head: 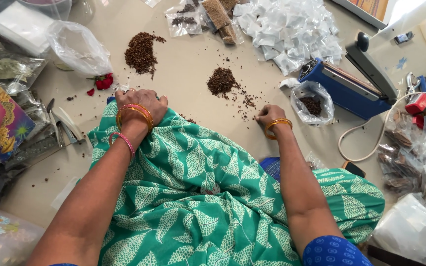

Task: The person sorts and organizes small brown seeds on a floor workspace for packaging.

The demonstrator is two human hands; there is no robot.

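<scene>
Resting on the beige desk point(193, 74), two hands, left hand point(141, 104) curled loosely on green patterned cloth point(193, 192), right hand point(268, 114) fingers bunched beside scattered brown seeds, two brown seed piles point(141, 51) ahead.

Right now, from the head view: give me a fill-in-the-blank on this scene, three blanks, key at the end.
1. The left hand rests on the green leaf-print ____.
2. The right hand lies on the floor just below the smaller pile of ____ seeds.
3. The heat sealer beside the small open bag has a body coloured ____.

Missing words: cloth; brown; blue
</scene>
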